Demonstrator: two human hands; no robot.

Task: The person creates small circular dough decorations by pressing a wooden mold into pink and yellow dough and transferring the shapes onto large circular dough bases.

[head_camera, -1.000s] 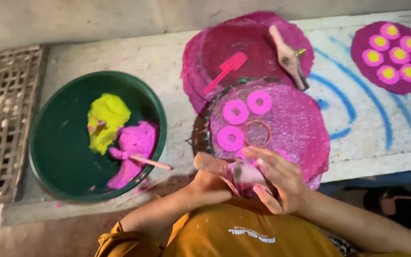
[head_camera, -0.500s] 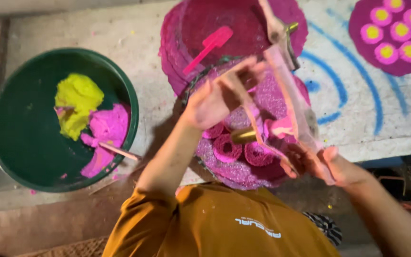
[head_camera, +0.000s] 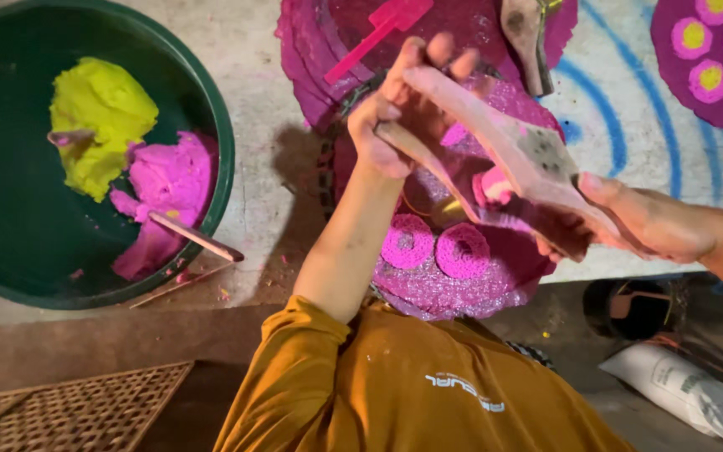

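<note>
Wooden paddles [head_camera: 504,151], smeared pink, are gripped at opposite ends: left hand [head_camera: 399,105] and right hand [head_camera: 650,222], fingers curled tight, above pink dough rings [head_camera: 437,247].

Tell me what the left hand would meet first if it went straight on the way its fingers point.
Probably the pink spatula lying on the stack of magenta discs just beyond the left hand; depth is unclear, since the hand is raised.
</note>
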